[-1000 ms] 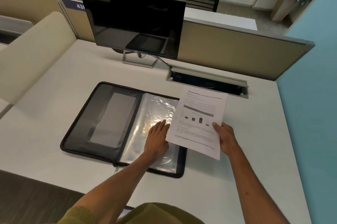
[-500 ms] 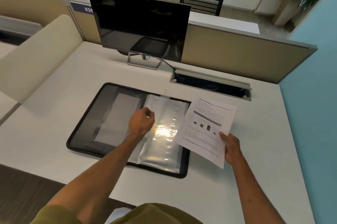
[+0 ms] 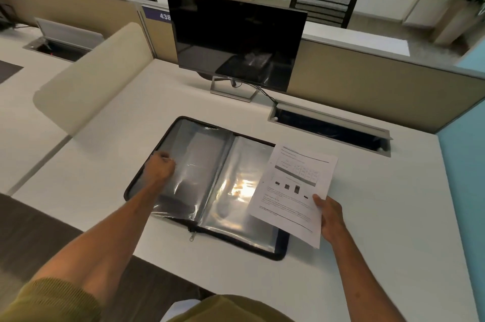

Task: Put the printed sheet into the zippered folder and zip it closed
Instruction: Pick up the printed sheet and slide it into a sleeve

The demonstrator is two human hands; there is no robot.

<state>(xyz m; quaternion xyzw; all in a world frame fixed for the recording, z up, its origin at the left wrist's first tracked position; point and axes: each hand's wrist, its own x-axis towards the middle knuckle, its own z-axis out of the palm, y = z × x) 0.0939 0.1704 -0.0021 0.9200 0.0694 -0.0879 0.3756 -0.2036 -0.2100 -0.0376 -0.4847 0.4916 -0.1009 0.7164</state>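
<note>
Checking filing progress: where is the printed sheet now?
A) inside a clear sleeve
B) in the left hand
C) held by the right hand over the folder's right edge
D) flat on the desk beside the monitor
C: the right hand grips the printed sheet by its lower corner above the open zippered folder.

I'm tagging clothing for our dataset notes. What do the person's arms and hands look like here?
The left forearm is bare up to an olive-green sleeve with ribbed knit; the right forearm is bare as far as it shows. The left hand and right hand wear no gloves, and no watch or ring is visible, though the left hand is blurred.
</note>
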